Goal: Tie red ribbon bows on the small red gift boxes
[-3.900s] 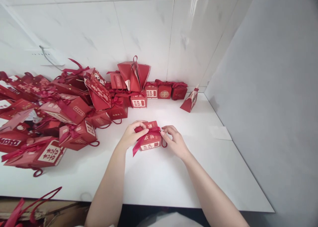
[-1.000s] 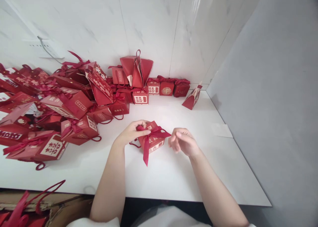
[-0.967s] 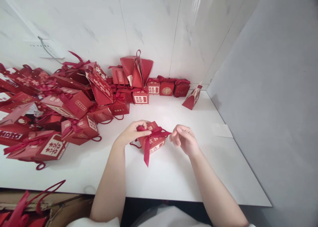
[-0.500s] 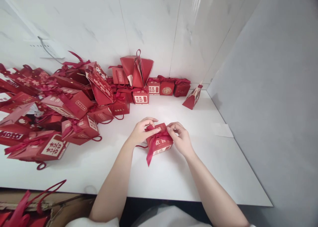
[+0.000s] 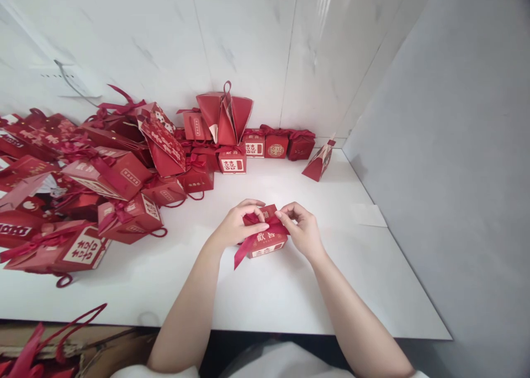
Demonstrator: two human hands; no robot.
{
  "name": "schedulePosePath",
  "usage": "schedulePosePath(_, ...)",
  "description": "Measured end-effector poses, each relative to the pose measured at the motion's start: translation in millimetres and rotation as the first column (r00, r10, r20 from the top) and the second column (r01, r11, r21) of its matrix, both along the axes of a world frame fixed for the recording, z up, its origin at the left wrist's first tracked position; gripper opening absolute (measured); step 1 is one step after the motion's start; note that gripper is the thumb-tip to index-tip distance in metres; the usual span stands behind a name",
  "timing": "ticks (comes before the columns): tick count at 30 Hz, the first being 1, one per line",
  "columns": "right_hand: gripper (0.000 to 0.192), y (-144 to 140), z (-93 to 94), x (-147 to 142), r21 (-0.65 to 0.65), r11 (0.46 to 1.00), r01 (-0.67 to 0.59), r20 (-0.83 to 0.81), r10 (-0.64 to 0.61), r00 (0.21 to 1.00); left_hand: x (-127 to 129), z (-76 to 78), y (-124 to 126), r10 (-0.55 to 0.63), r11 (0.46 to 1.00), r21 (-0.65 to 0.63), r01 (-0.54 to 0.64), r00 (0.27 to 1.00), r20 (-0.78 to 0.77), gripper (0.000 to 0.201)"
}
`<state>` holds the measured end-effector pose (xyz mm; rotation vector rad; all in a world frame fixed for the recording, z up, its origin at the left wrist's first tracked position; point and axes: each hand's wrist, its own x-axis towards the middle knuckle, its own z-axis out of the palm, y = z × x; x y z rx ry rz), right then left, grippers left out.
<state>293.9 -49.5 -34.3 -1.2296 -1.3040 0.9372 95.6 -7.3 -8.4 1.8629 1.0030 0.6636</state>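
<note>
Between my hands a small red gift box (image 5: 269,244) with pale lettering rests on the white table (image 5: 331,289). A dark pink ribbon (image 5: 244,251) crosses its top, and one loose end hangs over the left front corner. My left hand (image 5: 242,223) is at the box's upper left, thumb and fingers closed on the ribbon. At the upper right, my right hand (image 5: 301,226) pinches the ribbon between thumb and fingertips. The fingers partly hide the ribbon's crossing.
A heap of red gift boxes (image 5: 124,171) covers the table's left side. Several boxes (image 5: 276,146) line the back wall, with a fan-shaped red box (image 5: 227,116) on top. One triangular box (image 5: 318,161) stands at back right. An open carton (image 5: 93,350) sits below the front left edge.
My left hand has shifted slightly down over the ribbon, and the loose ribbon end has swung left. My right hand keeps its pinch near the same spot. The view has shifted a little.
</note>
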Motion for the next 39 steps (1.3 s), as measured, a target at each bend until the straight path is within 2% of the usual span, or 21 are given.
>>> schedulePosePath(5, 0.022, 0.3, 3.9, 4.5, 0.009, 0.992, -0.126, -0.029, 0.127, 0.992, -1.3, -4.2, 3.3, -0.021, 0.999, -0.041, 0.023, 0.999, 0.038, 0.022)
schedulePosePath(8, 0.025, 2.5, 1.1, 7.1, -0.074, 0.987, -0.142, -0.056, 0.138, 0.989, -1.5, -4.5, 3.9, -0.022, 0.999, -0.044, 0.024, 0.998, 0.05, 0.022)
schedulePosePath(11, 0.029, 5.1, -3.6, 7.9, -0.178, 0.968, -0.175, -0.149, 0.149, 0.978, -1.2, -4.7, 4.1, -0.023, 0.999, -0.04, 0.025, 0.998, 0.053, 0.022)
schedulePosePath(16, 0.029, 6.9, -3.1, 9.7, -0.148, 0.971, -0.187, -0.227, 0.151, 0.962, -1.3, -5.6, 5.7, -0.045, 0.998, -0.033, 0.047, 0.997, 0.063, 0.02)
schedulePosePath(19, 0.027, 5.2, 2.6, 15.5, -0.15, 0.974, -0.169, -0.168, 0.143, 0.975, -1.7, -6.0, 6.6, -0.051, 0.998, -0.033, 0.054, 0.996, 0.068, 0.021)
schedulePosePath(23, 0.018, 1.4, 9.7, 24.7, -0.161, 0.93, -0.329, -0.016, 0.331, 0.944, -2.0, -6.2, 6.4, -0.04, 0.997, -0.065, 0.044, 0.997, 0.066, 0.021)
schedulePosePath(25, 0.015, 0.4, 11.0, 25.6, -0.173, 0.921, -0.348, 0.031, 0.358, 0.933, -2.0, -6.0, 5.8, -0.031, 0.997, -0.067, 0.036, 0.997, 0.065, 0.021)
schedulePosePath(28, 0.01, 0.2, 9.7, 21.0, -0.143, 0.946, -0.291, 0.044, 0.3, 0.953, -1.8, -5.1, 4.9, -0.019, 0.999, -0.049, 0.022, 0.997, 0.071, 0.023)
schedulePosePath(33, 0.016, 0.9, 3.0, 9.4, -0.062, 0.988, -0.139, 0.086, 0.144, 0.986, -1.4, -3.9, 4.2, -0.03, 1.0, -0.004, 0.03, 0.998, 0.049, 0.022)
schedulePosePath(39, 0.019, 4.5, -2.4, 1.8, 0.067, 0.997, -0.047, 0.118, 0.039, 0.992, 0.3, -0.4, 3.6, -0.068, 0.997, -0.022, 0.069, 0.996, 0.052, 0.02)
